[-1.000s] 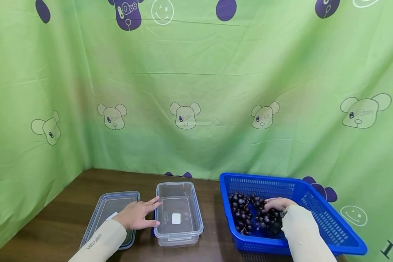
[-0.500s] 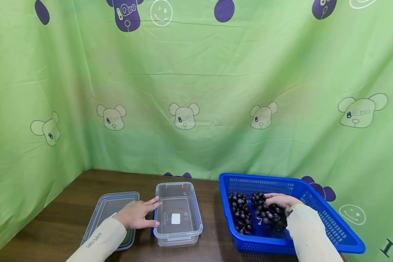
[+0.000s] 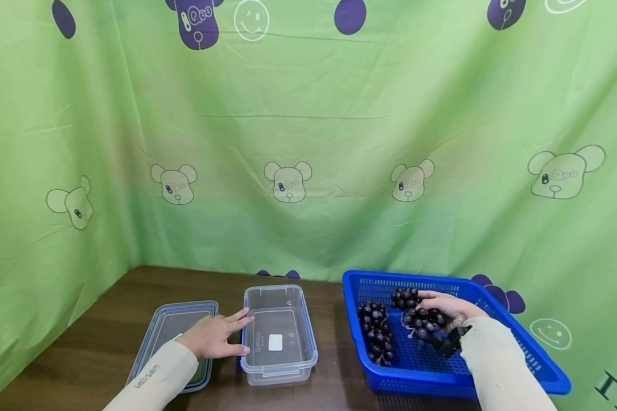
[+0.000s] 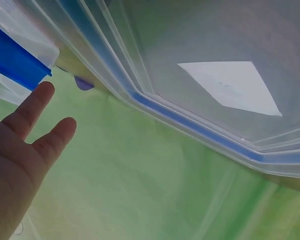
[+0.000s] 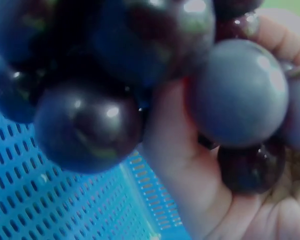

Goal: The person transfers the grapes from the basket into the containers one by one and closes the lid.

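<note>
My right hand (image 3: 455,307) grips a bunch of dark grapes (image 3: 424,322) over the blue basket (image 3: 359,348). The right wrist view shows round grapes (image 5: 90,125) close up, with the thumb and palm wrapped around some of them. A second bunch of grapes (image 3: 376,337) lies at the basket's left side. My left hand (image 3: 213,337) has its fingers spread, fingertips at the left rim of a clear plastic food container (image 3: 277,314) that holds nothing. In the left wrist view those fingers (image 4: 27,110) reach toward the container's blue clip (image 4: 20,57).
A clear container lid (image 3: 169,325) with a blue seal lies left of the container, partly beneath my left forearm; its white label (image 4: 235,87) shows in the left wrist view. A printed green curtain (image 3: 308,228) hangs behind the brown table (image 3: 329,377).
My right hand has lifted the bunch of grapes and drawn it up and to the right, apart from the other bunch, baring more basket floor. The left hand has stayed in place.
</note>
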`<action>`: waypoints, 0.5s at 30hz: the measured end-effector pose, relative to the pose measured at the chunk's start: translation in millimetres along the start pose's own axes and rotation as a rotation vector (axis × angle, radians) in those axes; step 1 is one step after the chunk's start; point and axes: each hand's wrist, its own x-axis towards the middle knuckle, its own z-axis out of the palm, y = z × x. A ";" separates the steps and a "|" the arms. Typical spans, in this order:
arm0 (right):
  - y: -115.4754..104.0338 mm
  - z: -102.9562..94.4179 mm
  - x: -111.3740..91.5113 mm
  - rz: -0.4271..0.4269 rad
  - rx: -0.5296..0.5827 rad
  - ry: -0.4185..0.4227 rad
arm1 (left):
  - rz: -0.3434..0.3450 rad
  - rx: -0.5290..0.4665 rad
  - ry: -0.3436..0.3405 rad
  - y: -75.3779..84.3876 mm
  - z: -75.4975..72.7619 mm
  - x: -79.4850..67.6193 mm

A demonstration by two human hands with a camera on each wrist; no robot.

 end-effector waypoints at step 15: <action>-3.4 15.5 -10.5 -0.063 0.276 0.007 | 0.025 0.018 0.012 1.0 -1.5 -2.0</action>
